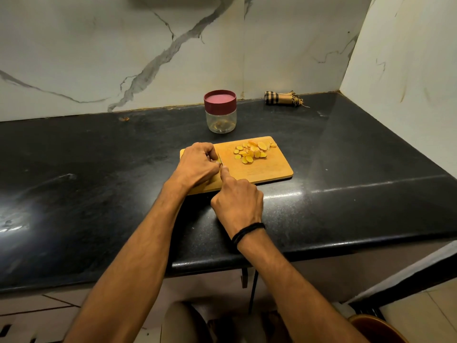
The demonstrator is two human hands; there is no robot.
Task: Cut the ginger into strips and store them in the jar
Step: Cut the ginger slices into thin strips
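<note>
Left hand (197,164) is curled round a small bit of ginger (217,160) at the board's (272,170) 9 o'clock end. Right hand (237,201) grips the knife (221,163), forefinger along the blade, right at the ginger. Slices (252,152) are piled at the board's 1 o'clock. The jar (220,120), maroon lid (220,100) on, stands on the surface (99,169) at 12 o'clock, with a checked cloth (282,98) around 1.
</note>
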